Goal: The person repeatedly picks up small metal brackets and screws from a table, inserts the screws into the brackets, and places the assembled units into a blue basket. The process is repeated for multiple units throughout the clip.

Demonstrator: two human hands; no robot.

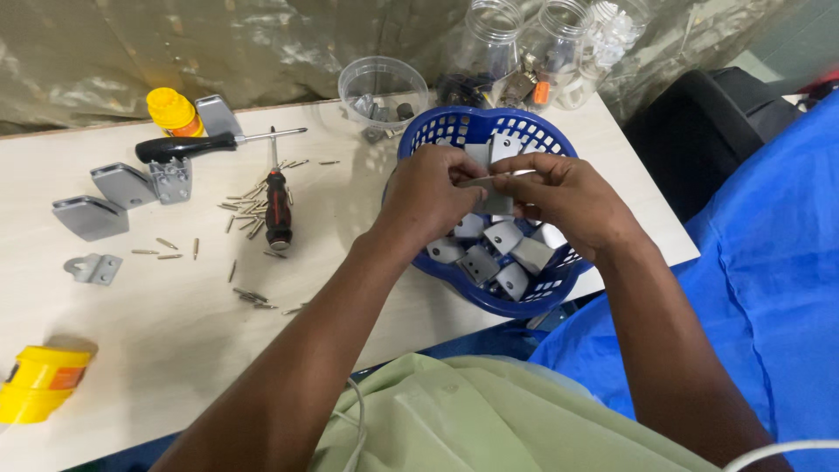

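Seen from above, over a pale table (175,323). Left hand (428,197) and right hand (568,197) drawn close together, just above a blue basket (533,301), both pinched on one small grey metal bracket (500,179). Bracket held between the fingertips, thin edge toward the camera, long axis running left to right from one hand to the other, roughly level. Left fingers curled over its left end, right thumb and forefinger on its right end; neither hand plainly nearer, the piece shared between them. How firmly each hand grips: cannot tell.

Directly beneath the hands, inside the basket, a heap of similar grey brackets (502,253), lying at all angles.

Well to the left on the table: a red-and-black screwdriver (278,205) lying with its shaft pointing away, loose screws (249,205) scattered around it, a second tool with a black handle (188,147), several flat grey plates (109,201), a yellow-capped bottle (173,111). Near the front-left corner, a yellow object (39,383). Behind the basket, a clear tub (383,87) and clear jars (542,52) holding small parts. Blue cloth (769,262) at right.
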